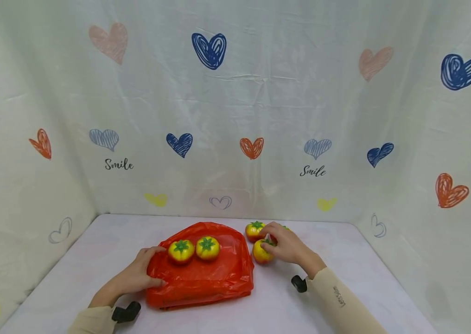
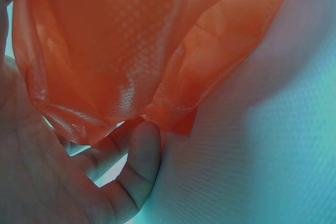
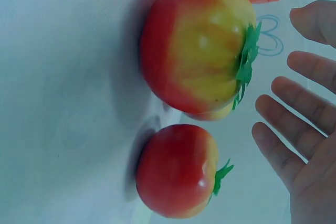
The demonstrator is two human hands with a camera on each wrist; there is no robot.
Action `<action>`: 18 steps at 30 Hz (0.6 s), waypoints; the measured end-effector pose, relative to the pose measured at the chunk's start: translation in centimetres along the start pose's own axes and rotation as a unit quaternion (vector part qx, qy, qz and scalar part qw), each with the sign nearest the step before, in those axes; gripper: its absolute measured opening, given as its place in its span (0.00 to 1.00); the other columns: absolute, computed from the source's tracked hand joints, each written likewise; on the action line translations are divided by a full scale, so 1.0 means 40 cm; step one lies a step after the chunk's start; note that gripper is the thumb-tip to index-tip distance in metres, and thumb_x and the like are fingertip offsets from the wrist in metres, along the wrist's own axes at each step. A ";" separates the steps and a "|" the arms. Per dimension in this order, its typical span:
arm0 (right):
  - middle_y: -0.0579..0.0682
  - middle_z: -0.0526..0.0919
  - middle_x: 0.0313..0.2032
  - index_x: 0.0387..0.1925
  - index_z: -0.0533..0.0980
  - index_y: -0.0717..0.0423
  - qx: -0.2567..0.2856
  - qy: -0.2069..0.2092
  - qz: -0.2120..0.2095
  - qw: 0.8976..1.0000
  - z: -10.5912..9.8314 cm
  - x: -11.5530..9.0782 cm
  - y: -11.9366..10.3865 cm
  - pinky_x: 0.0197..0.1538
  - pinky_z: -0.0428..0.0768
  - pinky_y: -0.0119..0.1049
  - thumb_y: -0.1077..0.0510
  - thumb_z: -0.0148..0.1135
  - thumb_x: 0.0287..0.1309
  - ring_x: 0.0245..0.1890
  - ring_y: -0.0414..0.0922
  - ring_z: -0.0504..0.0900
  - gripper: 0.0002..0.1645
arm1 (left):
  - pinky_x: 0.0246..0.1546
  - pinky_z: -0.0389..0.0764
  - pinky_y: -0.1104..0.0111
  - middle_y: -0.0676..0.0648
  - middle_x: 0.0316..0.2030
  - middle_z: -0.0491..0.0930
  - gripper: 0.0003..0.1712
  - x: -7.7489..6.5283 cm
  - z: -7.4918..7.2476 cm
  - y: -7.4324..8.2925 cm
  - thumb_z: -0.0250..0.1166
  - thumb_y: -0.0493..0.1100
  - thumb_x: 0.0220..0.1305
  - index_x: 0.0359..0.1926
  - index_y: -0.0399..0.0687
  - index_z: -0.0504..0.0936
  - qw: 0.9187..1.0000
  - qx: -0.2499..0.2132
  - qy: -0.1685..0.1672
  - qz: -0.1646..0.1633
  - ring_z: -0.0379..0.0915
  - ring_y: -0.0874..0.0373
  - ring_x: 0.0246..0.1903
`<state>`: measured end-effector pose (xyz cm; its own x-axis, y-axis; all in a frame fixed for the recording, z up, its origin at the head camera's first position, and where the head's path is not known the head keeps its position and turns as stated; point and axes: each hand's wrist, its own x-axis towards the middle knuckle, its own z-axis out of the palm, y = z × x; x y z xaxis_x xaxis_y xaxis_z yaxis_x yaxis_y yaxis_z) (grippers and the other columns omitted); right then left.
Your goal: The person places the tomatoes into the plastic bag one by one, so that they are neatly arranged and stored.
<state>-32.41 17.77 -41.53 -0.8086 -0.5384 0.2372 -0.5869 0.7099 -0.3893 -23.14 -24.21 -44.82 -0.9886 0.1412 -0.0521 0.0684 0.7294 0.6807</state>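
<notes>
A red plastic bag (image 1: 208, 278) lies spread on the white table. Two yellow-and-red toy tomatoes (image 1: 181, 251) with green leaf tops rest on its red plastic, side by side; I cannot tell whether they are inside it. My left hand (image 1: 137, 273) grips the bag's left edge, and its thumb (image 2: 143, 163) meets the plastic in the left wrist view. To the right of the bag, my right hand (image 1: 286, 245) hovers over a toy tomato (image 1: 262, 253), fingers extended. In the right wrist view, that hand (image 3: 310, 124) stands apart from the nearest tomato (image 3: 202, 45).
Another toy tomato (image 1: 254, 231) stands just behind the one under my right hand. A redder one (image 3: 176, 171) shows in the right wrist view, mostly hidden by the hand in the head view. A white curtain (image 1: 235, 102) printed with hearts encloses the table (image 1: 323, 301).
</notes>
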 end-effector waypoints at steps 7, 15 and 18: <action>0.49 0.76 0.51 0.52 0.77 0.53 -0.013 0.020 -0.005 1.000 -0.012 0.003 0.030 0.55 0.76 0.50 0.50 0.65 0.57 0.50 0.52 0.76 0.22 | 0.50 0.74 0.43 0.35 0.60 0.58 0.49 -0.003 0.001 0.000 0.77 0.47 0.40 0.64 0.46 0.63 1.000 -0.004 0.000 0.006 0.62 0.39 0.56; 0.45 0.75 0.50 0.51 0.77 0.49 -0.008 0.033 0.042 0.999 -0.013 0.006 0.067 0.55 0.76 0.48 0.50 0.67 0.55 0.48 0.47 0.76 0.22 | 0.48 0.75 0.43 0.35 0.59 0.58 0.50 -0.001 0.000 0.001 0.78 0.48 0.40 0.64 0.45 0.62 1.000 -0.005 -0.002 0.004 0.62 0.38 0.56; 0.44 0.75 0.50 0.51 0.77 0.47 -0.005 0.037 0.060 0.998 -0.011 0.006 0.083 0.54 0.77 0.45 0.50 0.68 0.54 0.47 0.45 0.75 0.21 | 0.49 0.75 0.43 0.35 0.59 0.58 0.50 -0.001 0.000 0.000 0.78 0.48 0.40 0.64 0.45 0.62 1.000 -0.004 -0.001 0.004 0.62 0.38 0.56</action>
<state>-34.56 20.20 -42.36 -0.8736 -0.4148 0.2546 -0.4860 0.7717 -0.4101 -23.10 -24.23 -44.82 -0.9879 0.1479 -0.0476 0.0752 0.7235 0.6862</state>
